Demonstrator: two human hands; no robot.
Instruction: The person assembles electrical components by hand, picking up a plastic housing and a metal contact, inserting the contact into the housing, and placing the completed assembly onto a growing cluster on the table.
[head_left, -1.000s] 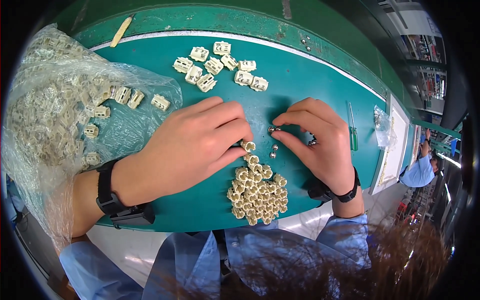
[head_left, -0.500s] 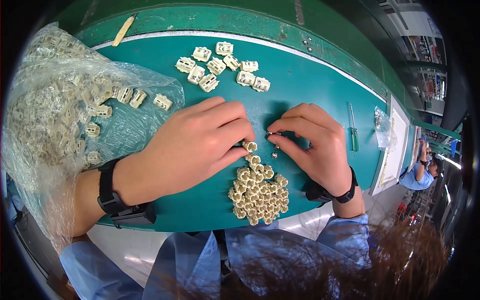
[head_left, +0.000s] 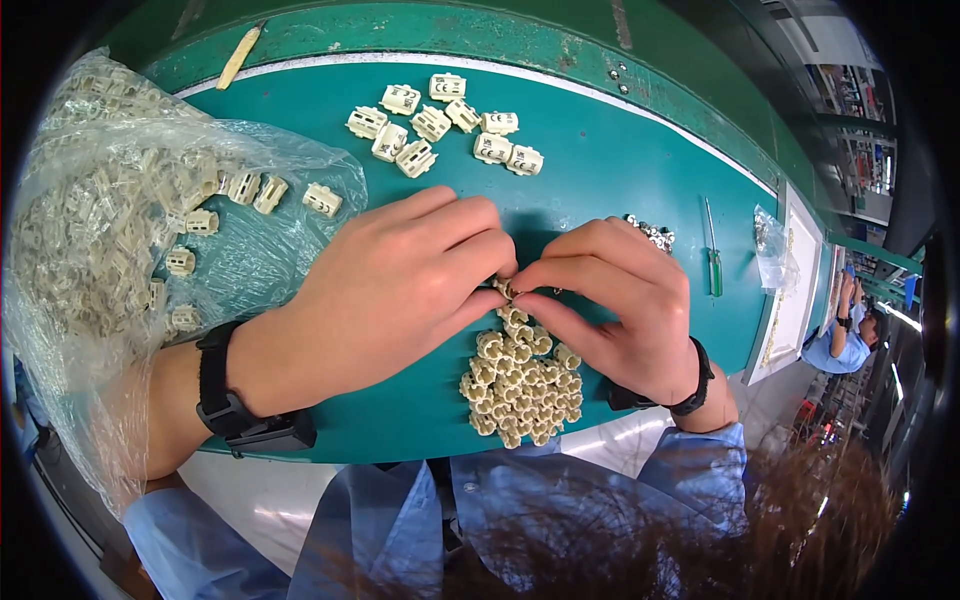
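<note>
My left hand (head_left: pixel 420 285) is closed, its thumb and forefinger pinching a small cream plastic socket (head_left: pixel 504 288) with its open end turned up. The fingertips of my right hand (head_left: pixel 625 300) are pinched together right at that open end. They hold a small metal part, mostly hidden by the fingers. Just below, a tight cluster of similar cream sockets (head_left: pixel 525 385) stands on end on the green mat. Beyond my right hand's knuckles lies a small heap of shiny metal pieces (head_left: pixel 655 235), partly covered by the hand.
A clear plastic bag (head_left: pixel 100 220) full of cream sockets lies open at the left. Several loose sockets (head_left: pixel 430 124) rest at the far middle. A green-handled screwdriver (head_left: pixel 714 265) and a small clear bag (head_left: pixel 770 245) lie at the right. A co-worker (head_left: pixel 840 340) is further right.
My right hand has moved left, bringing the metal part to the socket in my left hand. The heap of metal pieces behind it has come into view.
</note>
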